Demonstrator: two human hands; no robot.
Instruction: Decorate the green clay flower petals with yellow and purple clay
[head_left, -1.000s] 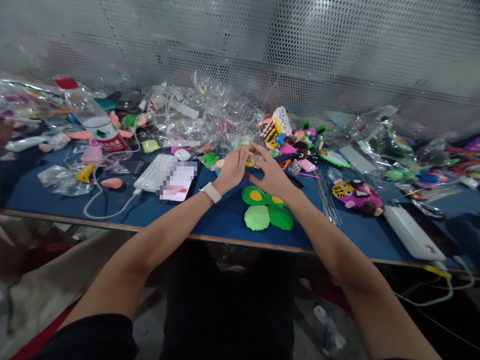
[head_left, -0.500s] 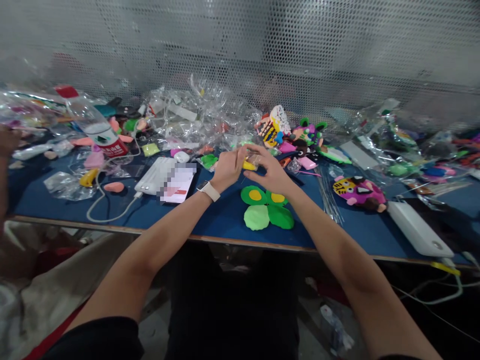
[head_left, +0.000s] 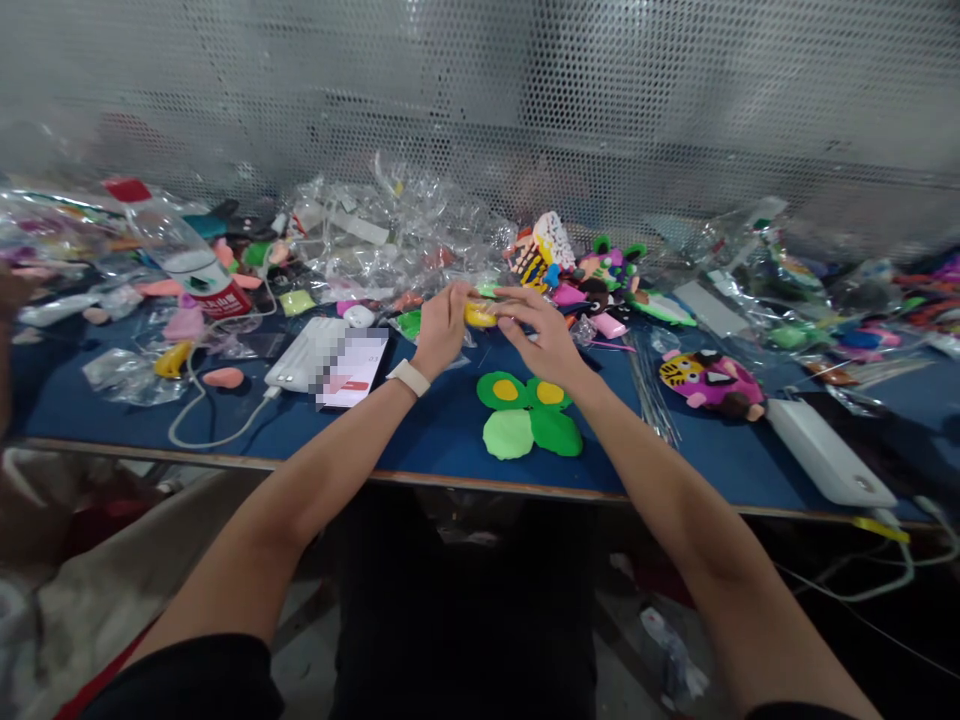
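Observation:
Between my two hands is a lump of yellow modelling clay point(head_left: 480, 315), which looks to be in a clear wrapper. My left hand point(head_left: 442, 325) grips its left end with the fingers closed. On the other side my right hand point(head_left: 541, 332) pinches the right end. Just below the hands, a flat green butterfly-like clay shape point(head_left: 556, 431) lies on the blue table. Both of its upper lobes carry yellow ovals, while the lower left lobe is pale green.
A phone point(head_left: 358, 368) and a white power bank point(head_left: 304, 355) with a cable lie left. A bottle point(head_left: 202, 275) leans behind them. Crumpled clear bags point(head_left: 420, 225) line the back. Right are a tiger-patterned clay figure point(head_left: 712, 383), thin wires point(head_left: 655, 395) and another power bank point(head_left: 829, 455).
My hands have drawn apart, and more of the yellow clay shows between them. My left hand has shifted slightly left. The green shape lies as before.

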